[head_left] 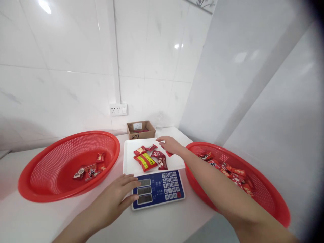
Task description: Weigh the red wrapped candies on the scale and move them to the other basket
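Note:
A digital scale (159,199) with a blue keypad panel stands on the white table, its white pan (130,164) at the back. Several small wrapped snack packets lie on the pan, among them a larger red and yellow packet (145,162) and a dark red packet (162,162). My right hand (170,145) is over the pan's back right part, fingers stretched out to the left, near a red packet (168,154) that it partly hides. At the panel's left edge is my left hand (120,190), open, with its fingertips beside the displays and nothing held.
To the left, a red plastic basket (68,143) holds several packets. Another red basket (275,206), with more packets, stands on the right under my right forearm. Behind the scale are a small cardboard box (144,135) and a wall with a socket (118,109).

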A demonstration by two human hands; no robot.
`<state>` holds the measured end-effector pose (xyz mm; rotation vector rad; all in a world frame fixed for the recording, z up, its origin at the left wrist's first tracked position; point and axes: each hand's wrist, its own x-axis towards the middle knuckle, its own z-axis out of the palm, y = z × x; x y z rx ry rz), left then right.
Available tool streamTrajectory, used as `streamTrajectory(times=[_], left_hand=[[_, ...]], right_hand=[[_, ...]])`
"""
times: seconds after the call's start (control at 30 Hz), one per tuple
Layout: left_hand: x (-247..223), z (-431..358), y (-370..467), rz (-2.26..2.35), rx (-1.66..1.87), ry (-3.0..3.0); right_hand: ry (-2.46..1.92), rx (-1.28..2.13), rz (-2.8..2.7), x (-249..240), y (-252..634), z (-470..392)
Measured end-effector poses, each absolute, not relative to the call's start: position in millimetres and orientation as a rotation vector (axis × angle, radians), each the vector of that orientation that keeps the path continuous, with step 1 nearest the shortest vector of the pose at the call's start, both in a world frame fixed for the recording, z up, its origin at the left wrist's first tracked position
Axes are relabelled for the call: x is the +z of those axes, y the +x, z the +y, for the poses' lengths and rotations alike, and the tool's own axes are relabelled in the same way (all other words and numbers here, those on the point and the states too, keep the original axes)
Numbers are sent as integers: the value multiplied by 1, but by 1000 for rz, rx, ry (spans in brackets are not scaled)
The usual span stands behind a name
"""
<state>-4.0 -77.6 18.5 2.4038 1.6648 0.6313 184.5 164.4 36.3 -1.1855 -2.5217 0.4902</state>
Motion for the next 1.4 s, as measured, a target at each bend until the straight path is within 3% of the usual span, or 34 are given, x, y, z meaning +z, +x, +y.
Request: streamTrajectory(times=[0.2, 0.47, 0.67, 0.9, 1.1, 1.4], left_hand=[[13, -88, -13, 1704, 606, 2431], [13, -80, -2, 1663, 524, 2411], [24, -37, 36, 1533, 383, 2545], [14, 32, 76, 1638, 174, 2616], [9, 67, 76, 1900, 145, 2438], [15, 70, 55, 1748, -23, 2386]], right_hand=[[-1275, 497, -2329, 50, 265, 127], [-1716, 277, -2183, 28, 357, 78], [-1663, 524, -2177, -2, 353, 33], [-1730, 521, -2109, -13, 342, 23], [-1691, 593, -2066, -17, 345, 22], [-1693, 573, -2018, -29, 350, 23]])
